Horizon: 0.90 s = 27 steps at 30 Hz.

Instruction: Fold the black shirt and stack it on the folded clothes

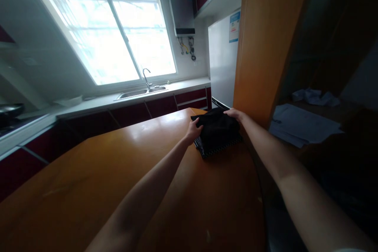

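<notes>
Both hands (193, 130) on cloth (217, 132) near counter edge (251, 153)

Counter (118, 173): nearest, runs forward from the viewer.
Folded cloth (217, 132): on counter's far right corner.
Left hand (193, 130): on cloth's left edge.
Right hand (234, 115): on cloth's far right corner.
Upright panel (265, 39): just right of cloth.
Sink (141, 92): beyond counter, under window (118, 27).
Fridge (223, 59): behind cloth, right of sink.
Papers (301, 126): right of panel.

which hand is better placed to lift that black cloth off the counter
Probably the left hand: it grips the folded black cloth at its near-left edge. The right hand only rests on the far corner.
</notes>
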{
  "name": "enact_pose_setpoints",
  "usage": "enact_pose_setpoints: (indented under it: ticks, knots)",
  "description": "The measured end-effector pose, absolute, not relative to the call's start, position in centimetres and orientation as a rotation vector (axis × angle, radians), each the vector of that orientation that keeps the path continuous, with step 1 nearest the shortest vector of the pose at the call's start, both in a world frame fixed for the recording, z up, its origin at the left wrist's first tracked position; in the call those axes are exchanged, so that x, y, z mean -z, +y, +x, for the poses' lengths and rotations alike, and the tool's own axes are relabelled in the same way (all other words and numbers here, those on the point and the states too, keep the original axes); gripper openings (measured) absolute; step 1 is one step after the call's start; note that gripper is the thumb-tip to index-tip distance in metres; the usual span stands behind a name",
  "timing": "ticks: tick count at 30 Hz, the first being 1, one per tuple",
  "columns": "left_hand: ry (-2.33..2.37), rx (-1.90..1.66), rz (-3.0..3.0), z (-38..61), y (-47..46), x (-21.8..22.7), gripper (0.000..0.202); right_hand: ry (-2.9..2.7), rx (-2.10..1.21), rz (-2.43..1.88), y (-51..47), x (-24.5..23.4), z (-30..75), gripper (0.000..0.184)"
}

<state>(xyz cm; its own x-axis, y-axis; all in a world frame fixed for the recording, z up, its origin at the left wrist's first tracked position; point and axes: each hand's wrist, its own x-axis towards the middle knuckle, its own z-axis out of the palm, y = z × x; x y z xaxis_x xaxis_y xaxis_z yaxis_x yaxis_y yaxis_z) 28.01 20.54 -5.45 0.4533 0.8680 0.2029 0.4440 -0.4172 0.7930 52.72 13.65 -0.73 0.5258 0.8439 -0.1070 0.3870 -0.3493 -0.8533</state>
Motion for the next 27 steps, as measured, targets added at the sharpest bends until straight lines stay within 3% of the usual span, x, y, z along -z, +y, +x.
enact_pose_setpoints:
  ticks: [7, 10, 15, 21, 25, 27]
  knots:
    - [1.230, -0.695, 2.344, 29.2, 20.5, 4.7, 0.066, -1.313, -0.227, -2.139, 15.9, 2.4, 51.1, 0.043]
    - [1.268, -0.573, 2.673, 30.8, 19.9, 4.3, 0.063, -1.513, -0.206, -2.144, 16.6, 3.5, 49.9, 0.049]
    - [1.346, -0.220, 2.520, 31.4, 20.7, 5.5, 0.072, -1.561, -0.260, -2.288, 16.7, 4.9, 50.5, 0.063]
    - [1.355, -0.398, 2.467, 27.0, 21.7, 4.6, 0.073, -1.468, -0.045, -2.312, 15.6, 2.9, 49.6, 0.060]
    - [1.358, -0.553, 2.578, 20.4, 20.3, 4.1, 0.068, -1.502, 0.300, -1.951, 12.7, 1.4, 43.2, 0.056]
    - [1.372, -0.590, 2.613, 16.2, 18.8, 4.4, 0.066, -1.561, 0.302, -1.774, 10.6, 1.4, 38.5, 0.055]
